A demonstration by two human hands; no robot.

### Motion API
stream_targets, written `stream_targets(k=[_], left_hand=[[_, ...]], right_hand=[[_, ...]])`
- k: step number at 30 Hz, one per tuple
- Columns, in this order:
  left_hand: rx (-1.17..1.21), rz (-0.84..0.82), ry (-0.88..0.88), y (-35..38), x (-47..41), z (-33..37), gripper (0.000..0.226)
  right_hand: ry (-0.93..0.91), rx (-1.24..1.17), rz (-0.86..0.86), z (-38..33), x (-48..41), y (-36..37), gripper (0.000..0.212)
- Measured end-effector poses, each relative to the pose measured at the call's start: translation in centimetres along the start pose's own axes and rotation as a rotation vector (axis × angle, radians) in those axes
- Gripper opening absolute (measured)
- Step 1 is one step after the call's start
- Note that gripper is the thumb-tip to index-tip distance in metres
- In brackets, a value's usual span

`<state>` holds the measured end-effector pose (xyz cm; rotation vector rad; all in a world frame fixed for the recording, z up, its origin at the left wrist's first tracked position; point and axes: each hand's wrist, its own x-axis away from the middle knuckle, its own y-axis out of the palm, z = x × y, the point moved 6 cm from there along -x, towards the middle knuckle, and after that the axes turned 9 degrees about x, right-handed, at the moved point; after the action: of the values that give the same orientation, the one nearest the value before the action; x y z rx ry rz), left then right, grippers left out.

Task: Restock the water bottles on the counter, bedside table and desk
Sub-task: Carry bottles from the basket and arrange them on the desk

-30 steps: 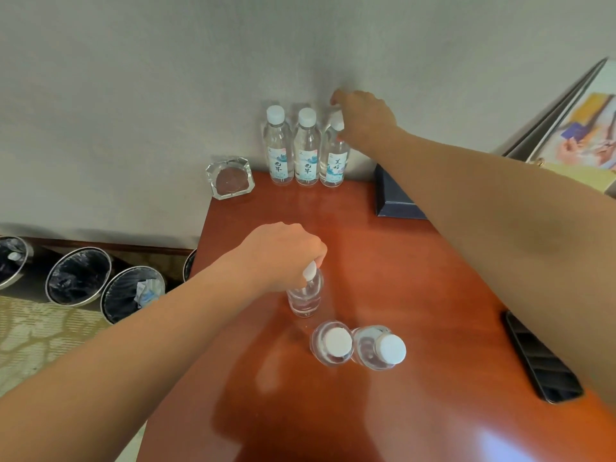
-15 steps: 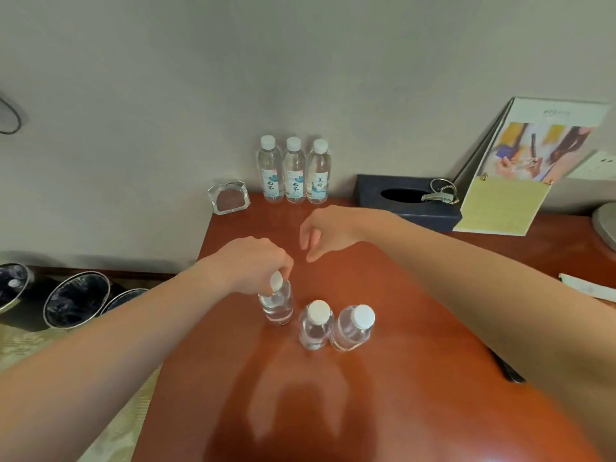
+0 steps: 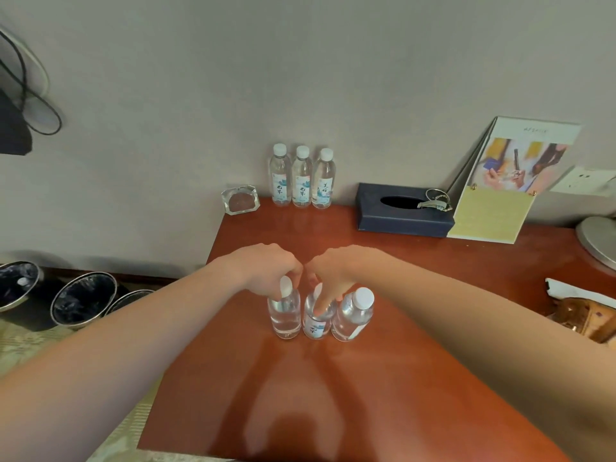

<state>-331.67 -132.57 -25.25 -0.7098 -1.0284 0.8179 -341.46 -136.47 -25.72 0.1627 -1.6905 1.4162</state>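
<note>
Your left hand [image 3: 266, 271] and right hand [image 3: 335, 273] hold two of three bottles mid-surface [image 3: 366, 378].
Left fingers [image 3: 290, 272] clench the left bottle [image 3: 285, 316] at its cap, and right fingers [image 3: 325, 301] pinch the middle bottle [image 3: 316, 325]; a careless lift could topple the third bottle [image 3: 353, 315] just beside it.

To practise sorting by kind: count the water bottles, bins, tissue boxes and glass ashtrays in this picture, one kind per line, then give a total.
Water bottles: 6
Bins: 3
Tissue box: 1
Glass ashtray: 1
Total: 11
</note>
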Motion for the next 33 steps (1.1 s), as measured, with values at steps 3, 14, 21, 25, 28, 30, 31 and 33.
stream_targets(k=[3,14,21,25,28,30,31,33], left_hand=[[-0.002,0.028,0.035,0.2,-0.1,0.2,0.020],[0.070,0.172,0.086,-0.3,-0.9,-1.0,0.037],[0.256,0.056,0.058,0.5,-1.0,-2.0,0.030],[-0.017,0.036,-0.086,0.6,-0.5,-2.9,0.048],[-0.126,-0.014,-0.148,0.7,-0.1,-3.3,0.050],[-0.127,0.005,-0.138,0.2,-0.1,-2.5,0.042],[-0.154,0.029,-0.123,-0.4,-0.2,-2.0,0.036],[-0.176,0.084,-0.111,-1.5,-0.2,-1.3,0.027]], right_hand=[[0.029,0.111,0.151,-0.1,0.2,-0.3,0.048],[0.118,0.100,0.354,2.0,0.5,-1.4,0.032],[0.103,0.052,0.372,2.0,0.1,-1.3,0.028],[0.100,0.015,0.406,2.2,-0.1,-1.3,0.025],[0.129,-0.071,0.465,2.6,-0.6,-0.8,0.026],[0.130,-0.084,0.491,2.4,-0.7,-0.8,0.026],[0.134,-0.077,0.504,2.3,-0.7,-1.0,0.026],[0.158,-0.085,0.519,2.2,-0.5,-1.0,0.029]])
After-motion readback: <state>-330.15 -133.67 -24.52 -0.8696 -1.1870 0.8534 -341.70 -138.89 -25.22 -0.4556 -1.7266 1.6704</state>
